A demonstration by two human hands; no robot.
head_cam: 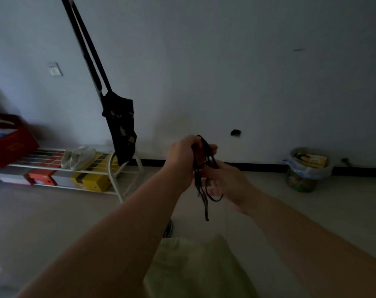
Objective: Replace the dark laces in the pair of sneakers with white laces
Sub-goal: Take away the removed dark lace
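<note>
Both hands are working above the floor [53, 211], the left hand [182, 158] gripping the bunched dark laces [201, 168] while the right hand [227, 179] pinches them lower down, and loose ends are dangling, probably risking a tangle or a drop.

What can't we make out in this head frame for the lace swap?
Head view only:
- Sneakers: only a dark shape shows on the floor, mostly hidden by the left forearm; too dim to identify.
- White laces: none visible.
- Dark laces: bunched between left hand and right hand; lace count unclear.
- Right hand's fingers: motion-blurred, exact grip unclear.
- Bin contents: too small and dim.
</note>
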